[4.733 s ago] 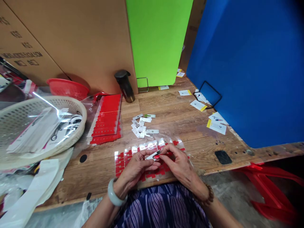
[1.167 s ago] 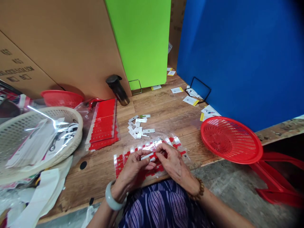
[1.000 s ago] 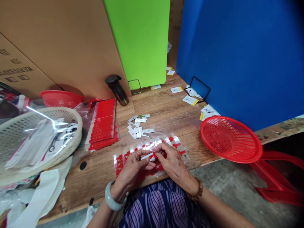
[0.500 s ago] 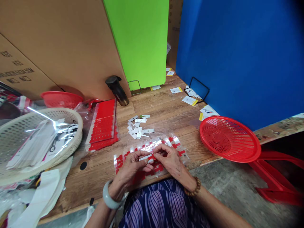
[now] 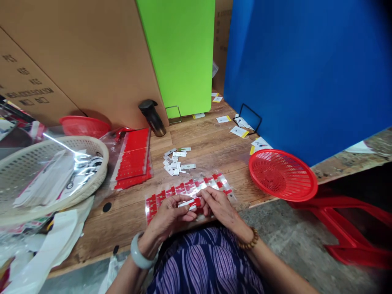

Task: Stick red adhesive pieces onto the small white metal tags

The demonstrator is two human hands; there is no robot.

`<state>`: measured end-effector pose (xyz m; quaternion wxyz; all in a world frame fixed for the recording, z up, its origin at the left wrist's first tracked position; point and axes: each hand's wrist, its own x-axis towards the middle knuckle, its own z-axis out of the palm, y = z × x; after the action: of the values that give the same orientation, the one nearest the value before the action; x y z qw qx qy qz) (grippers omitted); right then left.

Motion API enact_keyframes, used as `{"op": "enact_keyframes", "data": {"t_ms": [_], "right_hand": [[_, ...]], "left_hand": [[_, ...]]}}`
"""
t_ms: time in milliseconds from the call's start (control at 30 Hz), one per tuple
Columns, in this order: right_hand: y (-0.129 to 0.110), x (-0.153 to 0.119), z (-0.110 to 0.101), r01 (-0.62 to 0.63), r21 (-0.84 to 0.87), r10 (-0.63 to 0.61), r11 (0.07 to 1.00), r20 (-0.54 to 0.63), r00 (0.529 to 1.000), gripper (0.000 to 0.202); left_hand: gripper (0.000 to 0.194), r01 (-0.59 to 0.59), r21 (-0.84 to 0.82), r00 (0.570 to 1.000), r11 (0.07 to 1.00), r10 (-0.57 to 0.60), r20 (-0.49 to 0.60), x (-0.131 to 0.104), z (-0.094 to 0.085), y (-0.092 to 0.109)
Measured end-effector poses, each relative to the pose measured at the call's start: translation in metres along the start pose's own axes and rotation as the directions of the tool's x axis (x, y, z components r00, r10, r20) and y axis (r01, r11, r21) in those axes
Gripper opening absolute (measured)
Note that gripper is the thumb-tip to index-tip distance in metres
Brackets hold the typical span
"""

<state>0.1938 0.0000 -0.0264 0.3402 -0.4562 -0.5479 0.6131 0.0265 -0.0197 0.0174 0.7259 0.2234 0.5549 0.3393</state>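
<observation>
"Holding: by which hand is it done?"

"By the left hand (image 5: 168,212). A narrow white strip (image 5: 185,203) is clamped between its thumb and fingers, above a clear sheet of red cutouts (image 5: 152,203). At the strip's right end a red piece (image 5: 196,203) is met by the fingers of the right hand (image 5: 221,210); whether it is pinched or merely touched there cannot be told."

"How is the step best done?"

"It is judged to be a lining-up of red on white. The strip should be held steady, the red edge set square with it, and contact made lightly at first, so that a crooked lay can be corrected before pressure is spread. Folding or sticking to the fingertips should be guarded against."

"And room for moving?"

"The hands are held close together near the front edge of the table (image 5: 122,216), so little room is left on the lap side. Bare wood is found around the pile of white strips (image 5: 176,162) beyond the sheet. A stack of red sheets (image 5: 133,155) is placed well to the left. A red basket (image 5: 288,173) is seen across the right-hand edge, and wide elbow swings are best avoided there."
</observation>
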Motion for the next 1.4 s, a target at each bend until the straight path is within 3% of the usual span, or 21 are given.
{"op": "enact_keyframes", "data": {"t_ms": [233, 433, 500, 600, 667, 767, 833, 867, 900, 967, 1067, 1167, 1233, 1400], "right_hand": [[-0.008, -0.020, 0.005, -0.029, 0.117, 0.019, 0.993, 0.088, 0.996, 0.028], [-0.012, -0.044, -0.008, -0.099, 0.168, 0.066, 0.981, 0.191, 0.979, 0.028], [-0.016, -0.052, -0.018, -0.063, 0.103, 0.051, 0.993, 0.118, 0.992, 0.027], [-0.026, -0.061, -0.046, 0.047, -0.027, -0.050, 0.999, -0.132, 0.990, 0.026], [-0.031, -0.064, -0.074, 0.108, -0.119, -0.142, 0.987, -0.334, 0.932, 0.028], [-0.028, -0.065, -0.117, 0.107, -0.404, -0.341, 0.908, -0.568, 0.749, 0.035], [-0.018, -0.064, -0.140, 0.012, -0.660, -0.522, 0.751, -0.582, 0.623, 0.045], [-0.011, -0.065, -0.148, -0.026, -0.756, -0.596, 0.654, -0.536, 0.599, 0.047], [-0.002, -0.065, -0.154, -0.047, -0.818, -0.638, 0.573, -0.481, 0.602, 0.046], [0.015, -0.067, -0.159, -0.046, -0.895, -0.658, 0.444, -0.360, 0.661, 0.040], [0.034, -0.069, -0.158, -0.066, -0.950, -0.656, 0.304, -0.259, 0.709, 0.024], [0.035, -0.064, -0.153, -0.056, -0.959, -0.651, 0.278, -0.231, 0.723, 0.021], [0.027, -0.053, -0.150, 0.013, -0.953, -0.642, 0.302, -0.193, 0.742, 0.020], [-0.009, 0.010, -0.139, 0.179, -0.938, -0.648, 0.296, -0.060, 0.759, 0.019]], "left_hand": [[0.043, -0.079, 0.102, 0.996, 0.992, 0.074, 0.052, -0.018, 0.007, -0.012], [0.042, -0.146, 0.193, 0.983, 0.970, 0.120, 0.140, -0.029, 0.014, -0.025], [0.047, -0.157, 0.206, 0.982, 0.966, 0.132, 0.134, -0.030, 0.019, -0.027], [0.054, -0.216, 0.238, 0.976, 0.947, 0.210, 0.049, -0.028, 0.022, -0.029], [0.052, -0.292, 0.300, 0.950, 0.908, 0.311, -0.014, -0.024, 0.018, -0.031], [0.043, -0.400, 0.466, 0.875, 0.789, 0.479, -0.061, -0.016, 0.006, -0.036], [0.041, -0.408, 0.592, 0.832, 0.694, 0.551, -0.072, -0.011, -0.004, -0.041], [0.042, -0.401, 0.657, 0.811, 0.638, 0.581, -0.069, -0.009, -0.008, -0.044], [0.044, -0.392, 0.721, 0.794, 0.571, 0.606, -0.050, -0.006, -0.011, -0.048], [0.046, -0.373, 0.833, 0.760, 0.409, 0.650, 0.021, -0.001, -0.016, -0.054], [0.044, -0.297, 0.935, 0.749, 0.195, 0.654, 0.102, 0.009, -0.022, -0.062], [0.046, -0.238, 0.968, 0.768, 0.079, 0.625, 0.138, 0.018, -0.029, -0.066], [0.046, -0.260, 0.965, 0.755, 0.035, 0.631, 0.180, 0.022, -0.035, -0.068], [0.047, -0.319, 0.948, 0.712, -0.009, 0.658, 0.246, 0.027, -0.040, -0.066]]}}
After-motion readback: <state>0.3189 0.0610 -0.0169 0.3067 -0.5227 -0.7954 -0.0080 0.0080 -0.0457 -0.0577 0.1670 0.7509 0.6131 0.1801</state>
